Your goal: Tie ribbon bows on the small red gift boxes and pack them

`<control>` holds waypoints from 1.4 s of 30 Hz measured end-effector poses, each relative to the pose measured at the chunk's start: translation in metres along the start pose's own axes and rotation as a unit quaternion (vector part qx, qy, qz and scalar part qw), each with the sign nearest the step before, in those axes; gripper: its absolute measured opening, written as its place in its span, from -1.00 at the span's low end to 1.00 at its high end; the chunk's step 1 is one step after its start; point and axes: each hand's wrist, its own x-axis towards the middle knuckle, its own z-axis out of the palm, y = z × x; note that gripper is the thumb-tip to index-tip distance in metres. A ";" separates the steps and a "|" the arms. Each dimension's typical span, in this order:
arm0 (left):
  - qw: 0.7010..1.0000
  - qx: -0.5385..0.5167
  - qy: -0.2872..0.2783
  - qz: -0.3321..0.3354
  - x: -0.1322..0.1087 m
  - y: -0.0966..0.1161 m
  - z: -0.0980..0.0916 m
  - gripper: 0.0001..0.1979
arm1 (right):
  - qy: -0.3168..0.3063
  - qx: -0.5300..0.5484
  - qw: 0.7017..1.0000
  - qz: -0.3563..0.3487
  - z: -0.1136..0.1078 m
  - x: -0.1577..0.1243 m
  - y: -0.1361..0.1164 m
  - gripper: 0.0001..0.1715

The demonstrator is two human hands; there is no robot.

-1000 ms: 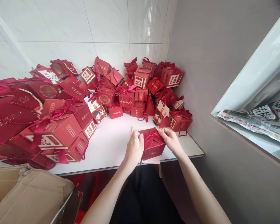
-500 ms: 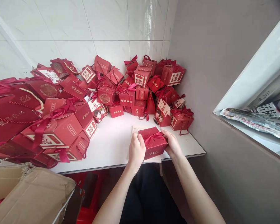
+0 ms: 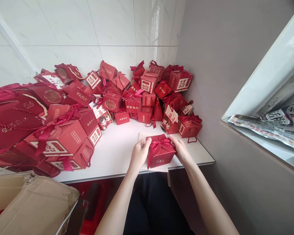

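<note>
– White tiled wall [image 3: 112, 29] is seen behind, same as before. What is laid on the white table [image 3: 117, 153]?

– A big pile of red gift boxes [image 3: 107, 98] is heaped at the back and the left, not changed. A cardboard box [image 3: 31, 202] is seen lower left.

– And the small red box [image 3: 161, 153]?

– It is kept near the front edge, on a paper sheet [image 3: 142, 136], where it was half a second ago. It is held between both hands. The left hand [image 3: 140, 151] is pressed on its left side, with the thumb now raised at the top corner. The right hand [image 3: 180, 150] is wrapped on the right side. A ribbon bow [image 3: 159, 145] is tied on top, and one tail is now seen down the front.
</note>
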 end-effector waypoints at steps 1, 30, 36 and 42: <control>1.000 0.001 0.004 0.007 -0.001 0.001 0.001 -0.57 | 0.007 0.014 1.000 0.002 0.001 0.000 -0.001 -0.48; 0.981 0.037 0.088 0.166 -0.008 0.005 -0.011 -0.83 | -0.129 -0.240 0.947 -0.170 -0.004 -0.030 -0.010 0.19; 0.826 0.100 0.187 0.522 -0.057 0.045 -0.026 -0.94 | -0.040 -0.286 0.882 -0.371 0.011 -0.061 -0.032 0.14; 0.750 0.193 0.134 0.618 -0.105 0.074 -0.032 -0.88 | 0.025 -0.261 0.847 -0.463 0.018 -0.084 -0.050 0.11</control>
